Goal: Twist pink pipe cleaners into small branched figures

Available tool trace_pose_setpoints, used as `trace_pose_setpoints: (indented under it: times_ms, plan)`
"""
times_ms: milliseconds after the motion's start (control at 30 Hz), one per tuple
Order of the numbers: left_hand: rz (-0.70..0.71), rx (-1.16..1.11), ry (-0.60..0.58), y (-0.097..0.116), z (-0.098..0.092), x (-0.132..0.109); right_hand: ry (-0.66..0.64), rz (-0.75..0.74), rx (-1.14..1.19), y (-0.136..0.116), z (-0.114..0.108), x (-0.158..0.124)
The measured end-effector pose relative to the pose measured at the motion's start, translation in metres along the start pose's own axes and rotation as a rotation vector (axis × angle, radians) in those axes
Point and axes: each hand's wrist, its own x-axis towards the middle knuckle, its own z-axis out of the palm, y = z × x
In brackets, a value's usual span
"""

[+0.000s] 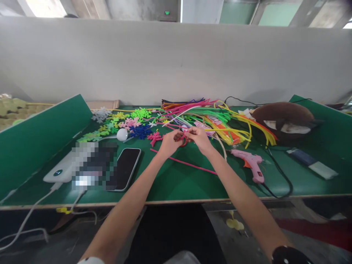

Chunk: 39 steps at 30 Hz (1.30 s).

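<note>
Both hands meet over the middle of the green table, fingertips pinched close together. My left hand point(171, 142) and my right hand point(200, 138) grip a small pink pipe cleaner piece point(184, 135) between them; its exact shape is mostly hidden by the fingers. Just beneath the fingers shows a red loop, perhaps a scissors handle point(183, 142). To the left of my left hand lies a pink pipe-cleaner snowflake point(155, 138). A long pink pipe cleaner point(192, 167) stretches across the table below my hands.
Behind the hands is a heap of colourful pipe cleaners point(192, 110). Finished snowflakes point(140, 131) cluster to the left, near a phone point(128, 168) and a power bank point(68, 165). A pink glue gun point(251, 163), its cord and a brown plush point(283, 113) occupy the right.
</note>
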Motion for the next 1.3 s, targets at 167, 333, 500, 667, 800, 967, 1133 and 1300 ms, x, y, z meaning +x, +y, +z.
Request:
trace_pose_setpoints:
  times_ms: [167,333,500,667,800,967,1133,1300]
  plan:
    - [0.207,0.379,0.115,0.0,-0.002,-0.003,0.044,0.11,0.015,0.0,-0.001,0.0]
    - [0.339,0.711,0.112,-0.002,-0.005,-0.004,0.006,0.108,-0.048,0.0,0.0,0.001]
    - [0.456,0.829,0.138,-0.003,-0.005,-0.004,-0.02,0.158,-0.017,0.003,0.0,0.002]
    - [0.576,0.813,0.119,-0.006,-0.004,-0.004,-0.068,0.244,0.025,0.002,-0.003,0.001]
    - [0.562,0.739,0.273,-0.006,-0.002,-0.005,-0.105,0.277,0.113,-0.001,-0.004,0.0]
    - [0.376,0.653,0.623,-0.004,0.001,-0.007,-0.175,0.312,0.366,-0.003,-0.004,-0.001]
    - [0.448,0.645,0.46,-0.004,0.004,-0.007,-0.18,0.324,0.41,-0.004,-0.003,-0.003]
    - [0.463,0.477,0.418,-0.003,0.005,-0.008,-0.201,0.307,0.41,-0.004,-0.003,-0.003]
